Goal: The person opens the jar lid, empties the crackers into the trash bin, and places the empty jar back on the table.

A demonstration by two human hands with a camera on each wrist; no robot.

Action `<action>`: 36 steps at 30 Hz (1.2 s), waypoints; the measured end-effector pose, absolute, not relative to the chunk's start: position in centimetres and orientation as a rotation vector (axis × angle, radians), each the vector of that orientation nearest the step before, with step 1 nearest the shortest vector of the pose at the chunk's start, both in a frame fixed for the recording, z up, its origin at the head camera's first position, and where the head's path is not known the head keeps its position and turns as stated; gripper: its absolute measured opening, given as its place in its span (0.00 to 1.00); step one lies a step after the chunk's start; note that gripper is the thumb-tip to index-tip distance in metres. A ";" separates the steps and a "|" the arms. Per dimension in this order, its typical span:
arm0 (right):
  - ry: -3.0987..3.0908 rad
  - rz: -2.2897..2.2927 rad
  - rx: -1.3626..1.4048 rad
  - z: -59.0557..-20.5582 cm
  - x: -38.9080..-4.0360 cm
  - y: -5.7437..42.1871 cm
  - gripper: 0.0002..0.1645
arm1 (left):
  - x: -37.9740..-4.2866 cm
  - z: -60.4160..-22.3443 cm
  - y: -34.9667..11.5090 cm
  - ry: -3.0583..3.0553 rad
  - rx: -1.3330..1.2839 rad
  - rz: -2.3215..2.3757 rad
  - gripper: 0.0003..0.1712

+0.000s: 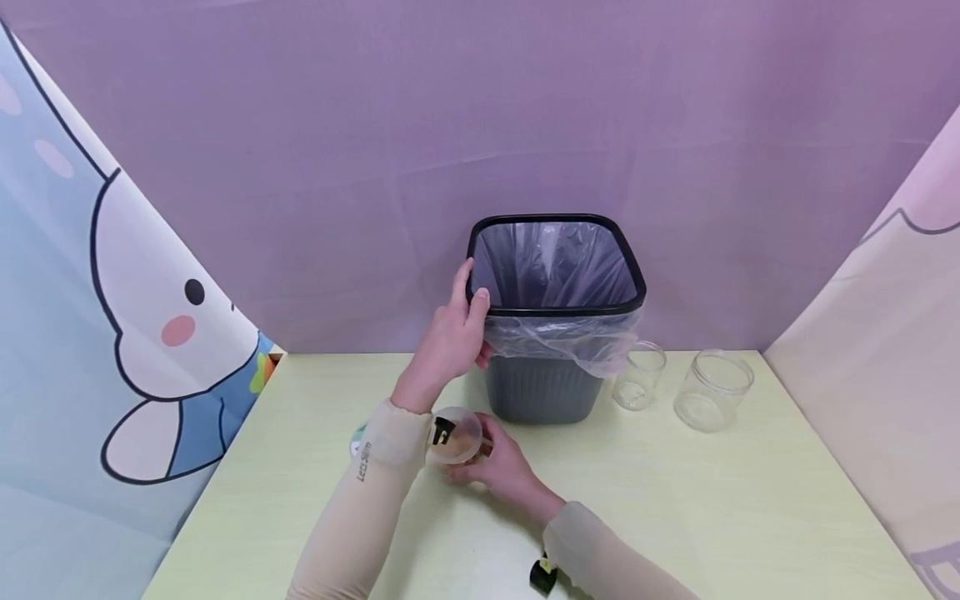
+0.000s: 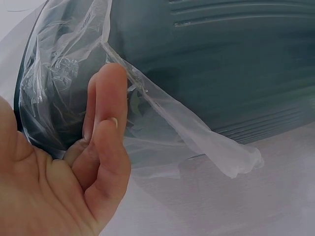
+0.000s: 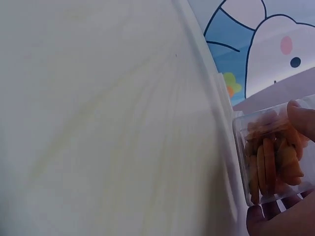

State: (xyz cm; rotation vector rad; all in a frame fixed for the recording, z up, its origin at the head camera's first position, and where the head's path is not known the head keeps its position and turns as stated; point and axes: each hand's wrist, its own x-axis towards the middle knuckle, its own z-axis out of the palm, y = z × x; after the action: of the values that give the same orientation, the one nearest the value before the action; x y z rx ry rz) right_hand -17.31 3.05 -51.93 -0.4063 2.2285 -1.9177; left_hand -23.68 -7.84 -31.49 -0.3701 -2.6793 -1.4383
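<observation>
A grey trash bin [image 1: 543, 387] with a black rim stands at the back, lined with a clear plastic bag [image 1: 555, 337] folded over the rim. My left hand [image 1: 450, 337] grips the rim at its near left corner, thumb and index finger at the edge. In the left wrist view, fingers [image 2: 110, 98] lie against the bag's overhang. My right hand [image 1: 506, 467] holds a clear plastic jar [image 1: 467, 435] below the left wrist. Orange-brown snack pieces [image 3: 268, 164] lie inside this jar in the right wrist view. The left sleeve [image 1: 397, 442] overlaps the jar's left side.
Two clear jars, a narrower one [image 1: 637, 379] and a wider one [image 1: 712, 392], stand to the bin's right. Behind the left sleeve a green-and-white round thing [image 1: 356, 440] shows partly. A purple cloth [image 1: 337, 183] hangs behind the table [image 1: 675, 500], with printed cloths at both sides.
</observation>
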 end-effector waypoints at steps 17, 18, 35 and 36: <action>2.257 -1.968 -0.354 -51.5 -15.2 9.2 0.54 | -23.8 -31.5 -7.8 -2.688 -0.365 -1.429 0.37; 2.255 -1.975 -0.348 -51.5 -15.1 9.6 0.54 | -23.8 -31.5 -7.8 -2.688 -0.364 -1.427 0.37; 2.277 -1.925 -0.308 -51.7 -12.3 13.5 0.53 | -23.7 -31.5 -7.7 -2.679 -0.352 -1.437 0.37; 2.271 -1.929 -0.310 -51.7 -12.2 13.6 0.53 | -23.7 -31.5 -7.8 -2.678 -0.351 -1.436 0.37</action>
State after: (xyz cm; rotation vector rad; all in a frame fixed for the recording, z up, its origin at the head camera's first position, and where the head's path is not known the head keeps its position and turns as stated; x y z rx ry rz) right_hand -12.22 13.56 -51.70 -0.3103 2.2708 -1.9289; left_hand -23.66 -7.79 -31.55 -0.3506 -2.6775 -1.4361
